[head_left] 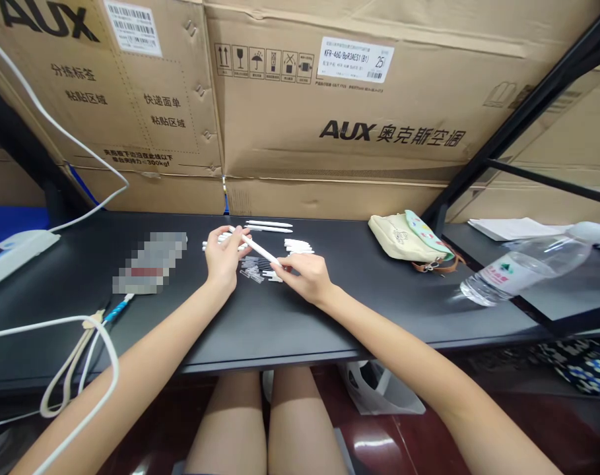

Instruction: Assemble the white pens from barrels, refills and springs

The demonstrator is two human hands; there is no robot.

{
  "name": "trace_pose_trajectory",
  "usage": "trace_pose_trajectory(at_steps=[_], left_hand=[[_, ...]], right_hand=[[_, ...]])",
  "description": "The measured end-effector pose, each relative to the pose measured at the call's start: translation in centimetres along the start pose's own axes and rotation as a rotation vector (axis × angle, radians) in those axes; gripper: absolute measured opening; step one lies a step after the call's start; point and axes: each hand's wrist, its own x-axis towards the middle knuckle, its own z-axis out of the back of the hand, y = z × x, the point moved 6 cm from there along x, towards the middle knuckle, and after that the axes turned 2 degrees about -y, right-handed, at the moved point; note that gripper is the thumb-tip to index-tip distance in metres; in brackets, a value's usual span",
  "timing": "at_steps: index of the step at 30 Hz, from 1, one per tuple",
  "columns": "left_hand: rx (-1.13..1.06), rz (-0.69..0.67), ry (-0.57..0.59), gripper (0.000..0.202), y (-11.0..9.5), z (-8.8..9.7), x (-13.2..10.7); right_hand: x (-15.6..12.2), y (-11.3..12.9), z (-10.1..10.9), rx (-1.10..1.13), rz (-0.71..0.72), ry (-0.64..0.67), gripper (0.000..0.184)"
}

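Both hands hold one white pen above a black table. My left hand pinches its upper end with fingers closed. My right hand grips the lower end near the tip. Under the hands lies a small heap of clear thin parts. White pen parts lie to the right of them. Two whole white pens lie farther back.
Large AUX cardboard boxes stand along the table's back edge. A beige pouch lies at the right, a plastic water bottle on its side beyond it. White cables and a white device sit at the left.
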Motion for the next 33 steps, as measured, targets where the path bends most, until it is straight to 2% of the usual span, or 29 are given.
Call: trace_pose_trajectory(at_steps=[8, 19, 22, 25, 28, 31, 33], left_hand=[[-0.018, -0.020, -0.007, 0.023, 0.0, 0.0, 0.1], [-0.035, -0.011, -0.010, 0.023, -0.3, 0.1, 0.0], [-0.041, -0.008, -0.007, 0.023, -0.4, 0.1, 0.0], [-0.044, 0.060, 0.000, 0.022, -0.4, 0.2, 0.0], [-0.053, 0.148, 0.008, 0.025, -0.4, 0.5, 0.1], [-0.061, 0.139, -0.030, 0.025, -0.8, 1.1, 0.3], [-0.056, 0.137, -0.036, 0.023, -1.0, 1.4, 0.4]], right_hand=[[-0.1, 0.3, 0.6, 0.004, 0.111, -0.174, 0.024], [-0.2, 0.0, 0.3, 0.056, 0.053, -0.126, 0.024], [0.0, -0.5, 0.3, 0.117, -0.008, -0.100, 0.026], [0.7, -2.8, 0.6, 0.264, -0.202, -0.086, 0.027], [1.8, -6.6, 0.5, 0.448, -0.455, -0.037, 0.035], [3.0, -9.8, -0.4, 0.506, -0.536, 0.073, 0.041], [3.7, -11.0, -1.1, 0.494, -0.518, 0.119, 0.037]])
